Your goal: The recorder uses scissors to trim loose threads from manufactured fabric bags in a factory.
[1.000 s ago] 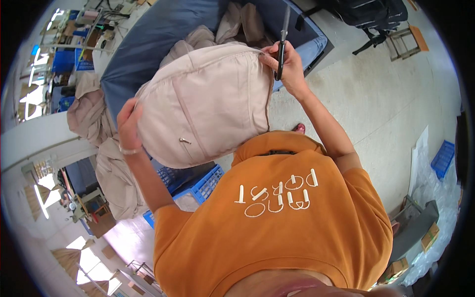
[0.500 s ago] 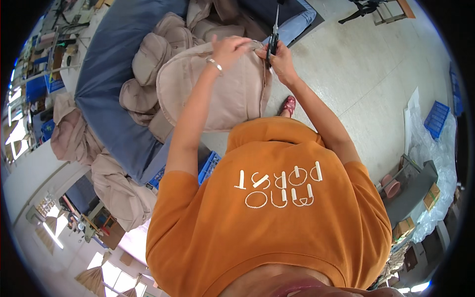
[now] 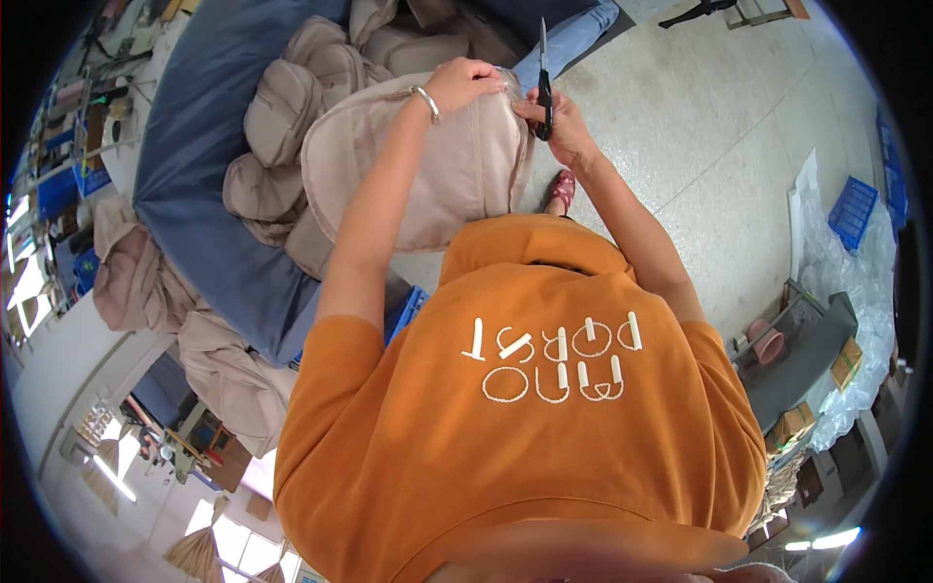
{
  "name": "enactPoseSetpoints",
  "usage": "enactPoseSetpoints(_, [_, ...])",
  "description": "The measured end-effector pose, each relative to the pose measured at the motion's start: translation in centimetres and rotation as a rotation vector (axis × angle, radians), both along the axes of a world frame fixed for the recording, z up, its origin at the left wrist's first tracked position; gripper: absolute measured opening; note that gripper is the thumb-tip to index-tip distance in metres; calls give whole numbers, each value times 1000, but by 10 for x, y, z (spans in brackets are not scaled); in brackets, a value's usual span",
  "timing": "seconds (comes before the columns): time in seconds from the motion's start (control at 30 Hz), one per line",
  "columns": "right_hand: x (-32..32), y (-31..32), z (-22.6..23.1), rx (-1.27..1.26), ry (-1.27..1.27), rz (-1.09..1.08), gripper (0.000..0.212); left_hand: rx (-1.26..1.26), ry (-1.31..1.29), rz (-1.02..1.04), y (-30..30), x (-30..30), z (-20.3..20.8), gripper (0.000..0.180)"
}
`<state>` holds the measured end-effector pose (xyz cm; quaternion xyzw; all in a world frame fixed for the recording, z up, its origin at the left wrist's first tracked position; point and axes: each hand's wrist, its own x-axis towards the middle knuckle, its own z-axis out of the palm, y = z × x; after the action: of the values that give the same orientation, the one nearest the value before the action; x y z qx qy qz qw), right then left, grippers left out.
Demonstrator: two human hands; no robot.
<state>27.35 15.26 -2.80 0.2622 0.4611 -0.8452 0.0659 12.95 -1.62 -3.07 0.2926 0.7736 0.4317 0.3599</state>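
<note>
- Beige backpack (image 3: 445,180) is sitting by the blue bin (image 3: 185,194), near right.
- Right hand (image 3: 566,126) is gripping black-handled scissors (image 3: 545,105), blades pointing far.
- Left hand (image 3: 466,84) is resting on the backpack's far right edge; whether it is pinching, one cannot tell.
- Edge work seems to be underway; the next move is probably calling for turning the blades left.

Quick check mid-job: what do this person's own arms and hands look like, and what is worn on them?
Short, loose orange sleeves with no markings visible on them leave both forearms bare. The left hand and right hand are ungloved. A shiny silver-coloured bangle circles the left wrist; none shows on the right.
</note>
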Motion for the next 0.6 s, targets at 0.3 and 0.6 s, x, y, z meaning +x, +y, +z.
enactPoseSetpoints(0.3, [0, 7, 3, 118, -1, 42, 35, -97, 304, 61, -5, 12, 11, 34])
enactPoseSetpoints(0.6, [44, 8, 10, 657, 43, 103, 26, -133, 530, 260, -3, 47, 22, 49])
